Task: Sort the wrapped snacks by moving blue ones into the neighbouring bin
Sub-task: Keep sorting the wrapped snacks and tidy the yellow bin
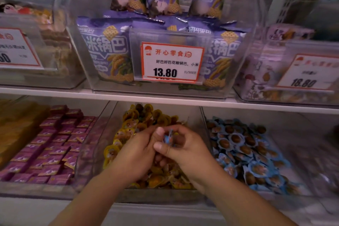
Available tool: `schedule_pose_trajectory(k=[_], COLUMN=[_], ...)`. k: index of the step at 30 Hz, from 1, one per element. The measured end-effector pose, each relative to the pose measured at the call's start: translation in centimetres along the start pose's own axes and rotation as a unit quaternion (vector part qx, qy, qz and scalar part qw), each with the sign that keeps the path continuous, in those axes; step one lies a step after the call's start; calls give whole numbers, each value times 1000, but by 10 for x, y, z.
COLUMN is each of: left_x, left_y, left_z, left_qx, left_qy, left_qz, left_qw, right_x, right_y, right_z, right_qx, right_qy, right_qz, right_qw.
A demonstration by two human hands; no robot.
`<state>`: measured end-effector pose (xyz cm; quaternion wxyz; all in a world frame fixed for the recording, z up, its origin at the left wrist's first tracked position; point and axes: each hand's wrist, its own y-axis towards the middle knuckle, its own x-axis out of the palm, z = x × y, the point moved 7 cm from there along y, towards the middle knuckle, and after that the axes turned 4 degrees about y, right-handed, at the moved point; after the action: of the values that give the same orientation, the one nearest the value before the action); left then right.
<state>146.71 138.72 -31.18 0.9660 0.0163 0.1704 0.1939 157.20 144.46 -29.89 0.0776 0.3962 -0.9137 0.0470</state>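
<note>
I see one blue snack (169,138) pinched upright between the fingers of my right hand (185,149), over the middle bin (205,134), which is clear plastic and heaped with yellow snacks (128,130). My left hand (136,154) touches the right one, fingers curled down into the heap. The neighbouring bin (297,185) on the right, also clear, holds a spread of blue snacks (244,148), each a round blue wrapper with a brown centre.
</note>
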Motion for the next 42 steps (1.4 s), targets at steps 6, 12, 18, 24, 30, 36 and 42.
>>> schedule_pose_trajectory(k=[6, 12, 18, 24, 30, 36, 42], left_x=[-28, -28, -3, 56, 63, 9, -77], left_y=[2, 8, 47, 127, 130, 94, -33], left_z=[13, 17, 29, -35, -45, 15, 28], left_qx=[28, 56, 131, 12, -12, 30, -25], left_qy=[211, 362, 388, 557, 540, 390, 15], left_qz=[123, 147, 111, -145, -195, 62, 313], left_qw=[969, 919, 905, 817, 819, 918, 949], right_x=[-52, -147, -132, -99, -105, -102, -69], right_y=[-17, -25, -37, -29, -25, -27, -48], right_z=[-50, -50, -48, -24, -27, -48, -73], right_qx=[-121, -85, -153, -135, -160, -229, -321], right_qy=[-170, -518, -438, -433, -437, -398, -383], right_qz=[28, 150, 137, 72, 61, 96, 88], right_qw=[978, 837, 875, 889, 883, 883, 862])
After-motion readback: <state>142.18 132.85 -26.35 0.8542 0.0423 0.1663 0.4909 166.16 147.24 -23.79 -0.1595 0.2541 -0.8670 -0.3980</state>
